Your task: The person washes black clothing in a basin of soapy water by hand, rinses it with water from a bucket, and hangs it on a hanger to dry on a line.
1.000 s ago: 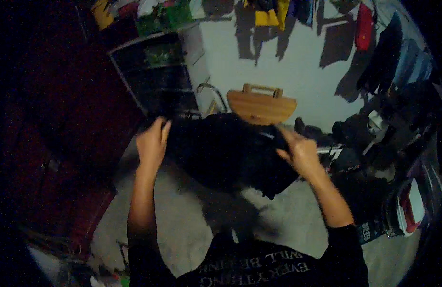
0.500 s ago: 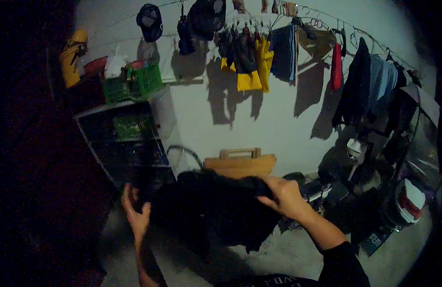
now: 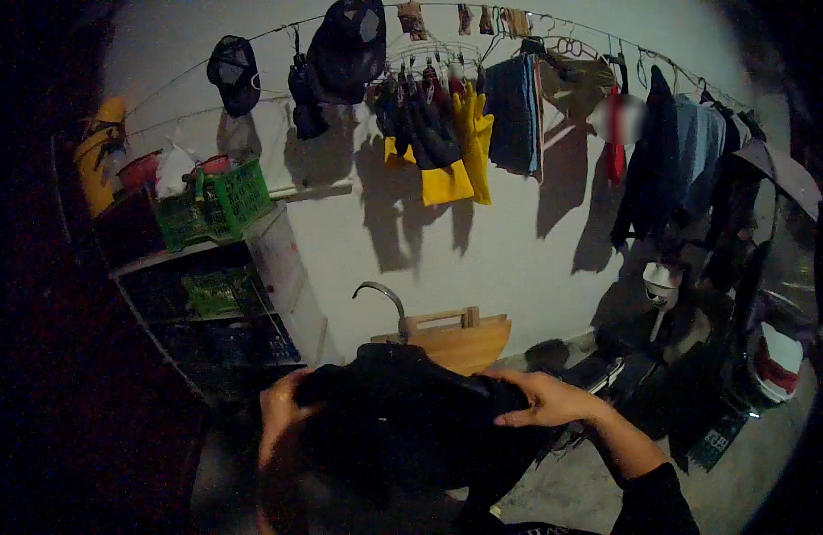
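Note:
A black garment (image 3: 403,428), a shirt or jacket by its outline, is spread between my hands in front of me. From its collar rises the curved metal hook of a hanger (image 3: 389,299); the hanger's body is hidden inside the cloth. At its left shoulder my left hand (image 3: 285,410) is closed on the edge, thumb in front. My right hand (image 3: 550,399) grips the opposite shoulder, thumb in front and fingers behind. The cloth is too dark to show its details.
Caps, yellow-and-black gloves (image 3: 447,147), towels (image 3: 516,116) and clothes (image 3: 697,143) hang from lines along the wall. On the left a shelf unit (image 3: 291,267) carries a green crate (image 3: 215,205). A folded wooden table (image 3: 456,343) leans on the wall; a motor scooter (image 3: 661,285) stands right.
My left hand, apart from the garment before, has closed on its left shoulder. The hanger hook now stands more upright and farther right. The whole view has shifted slightly.

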Motion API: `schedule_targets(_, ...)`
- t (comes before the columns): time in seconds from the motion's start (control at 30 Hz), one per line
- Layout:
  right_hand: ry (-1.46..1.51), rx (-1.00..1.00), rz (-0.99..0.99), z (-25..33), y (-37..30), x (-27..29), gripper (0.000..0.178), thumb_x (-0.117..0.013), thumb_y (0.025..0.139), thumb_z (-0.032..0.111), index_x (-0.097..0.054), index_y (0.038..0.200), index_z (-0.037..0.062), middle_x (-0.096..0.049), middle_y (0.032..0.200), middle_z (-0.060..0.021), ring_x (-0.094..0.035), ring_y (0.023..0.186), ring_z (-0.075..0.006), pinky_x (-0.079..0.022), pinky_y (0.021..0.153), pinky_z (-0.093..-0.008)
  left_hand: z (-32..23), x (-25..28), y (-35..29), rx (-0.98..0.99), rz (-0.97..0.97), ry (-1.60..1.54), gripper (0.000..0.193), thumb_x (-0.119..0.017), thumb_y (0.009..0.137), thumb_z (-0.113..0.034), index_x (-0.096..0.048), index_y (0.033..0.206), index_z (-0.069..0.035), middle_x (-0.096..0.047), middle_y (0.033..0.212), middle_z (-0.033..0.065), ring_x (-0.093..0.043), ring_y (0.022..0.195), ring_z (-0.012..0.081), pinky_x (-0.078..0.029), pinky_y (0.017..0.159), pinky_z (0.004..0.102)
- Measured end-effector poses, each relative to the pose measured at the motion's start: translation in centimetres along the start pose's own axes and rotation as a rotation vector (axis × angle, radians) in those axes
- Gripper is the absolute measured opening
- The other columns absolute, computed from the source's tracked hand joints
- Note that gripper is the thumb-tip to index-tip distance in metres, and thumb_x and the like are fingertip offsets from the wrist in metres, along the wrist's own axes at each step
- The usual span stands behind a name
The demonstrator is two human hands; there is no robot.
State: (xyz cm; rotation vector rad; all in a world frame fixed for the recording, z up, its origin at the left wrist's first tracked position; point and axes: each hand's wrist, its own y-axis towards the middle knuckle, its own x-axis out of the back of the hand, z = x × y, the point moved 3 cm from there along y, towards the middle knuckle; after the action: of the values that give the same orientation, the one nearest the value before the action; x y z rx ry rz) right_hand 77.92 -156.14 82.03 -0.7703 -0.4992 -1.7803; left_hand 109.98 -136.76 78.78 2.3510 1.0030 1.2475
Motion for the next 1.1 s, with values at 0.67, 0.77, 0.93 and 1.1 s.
schedule_targets(0.67, 0.873, 0.296, -0.128, -13.2, 4.4, 1.0, 0.048, -0.062, 0.073, 0.014, -0.044, 0.114, -0.0016, -0.058, 0.096, -0.0053, -0.051, 0.087, -0.0142, -0.042, 0.08, -0.0304, -3.5, -12.7, 12.1, -0.062, -0.017, 0.055, 0.058, -0.059, 0.073, -0.007, -0.037, 0.126, -0.004, -0.037, 0.129, 0.0118, -0.035, 0.12, 0.0243, -0.025, 0.101, 0.0344)
schedule_targets(0.77, 1.054, 0.251, -0.167, -14.8, 3.9, -0.2, 0.044, -0.062, 0.072, 0.011, -0.046, 0.111, -0.0008, -0.058, 0.093, -0.0045, -0.05, 0.084, -0.0125, -0.043, 0.076, -0.0292, -0.9, -13.8, 9.9, 0.046, -0.023, -0.033, 0.043, -0.05, 0.084, -0.015, -0.039, 0.124, -0.004, -0.04, 0.126, 0.0105, -0.04, 0.115, 0.0223, -0.028, 0.098, 0.0333)
schedule_targets(0.93, 1.287, 0.145, -0.28, -16.1, 2.8, 0.3, 0.043, -0.064, 0.072, 0.009, -0.048, 0.11, 0.0013, -0.058, 0.093, -0.0035, -0.05, 0.083, -0.0121, -0.043, 0.074, -0.0288, -0.3, -16.2, 6.8, 0.2, 0.024, 0.03, 0.035, -0.049, 0.088, -0.017, -0.044, 0.119, -0.002, -0.048, 0.118, 0.0093, -0.047, 0.107, 0.0183, -0.034, 0.092, 0.0298)
schedule_targets(1.1, 1.466, 0.214, -0.426, -16.1, 2.9, 2.4, 0.036, -0.066, 0.073, 0.014, -0.051, 0.104, 0.0042, -0.057, 0.086, -0.0018, -0.052, 0.076, -0.0126, -0.045, 0.066, -0.0266, -2.5, -18.3, 7.2, 0.223, 0.084, -0.1, 0.027, -0.051, 0.087, -0.014, -0.052, 0.11, -0.002, -0.053, 0.108, 0.0079, -0.05, 0.1, 0.0162, -0.037, 0.088, 0.0279)
